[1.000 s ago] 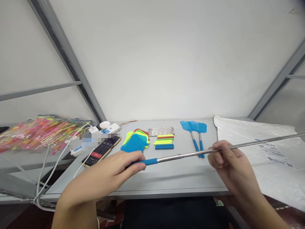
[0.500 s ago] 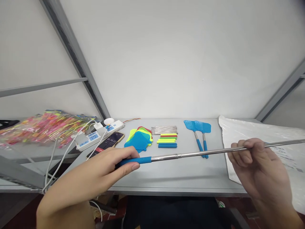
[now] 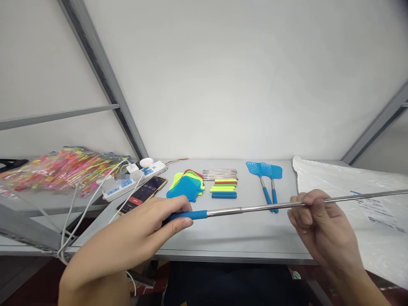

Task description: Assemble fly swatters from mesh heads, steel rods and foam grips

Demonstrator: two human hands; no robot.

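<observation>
While left hand (image 3: 156, 223) and right hand (image 3: 325, 229) grip a rod (image 3: 261, 208), bags (image 3: 41, 180), colourful pieces (image 3: 75, 172) inside

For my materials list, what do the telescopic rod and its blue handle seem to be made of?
Telescopic rod: polished metal, perhaps steel; bright streaks run along it. Blue handle: matte, perhaps foam rubber or plastic; even colour, no sharp highlights.

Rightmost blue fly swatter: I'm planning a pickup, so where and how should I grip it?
The fly swatter is probably best gripped by its blue handle, coming from the right: it's slim and forms the near end, with the other swatter's handle close on its left.
</observation>
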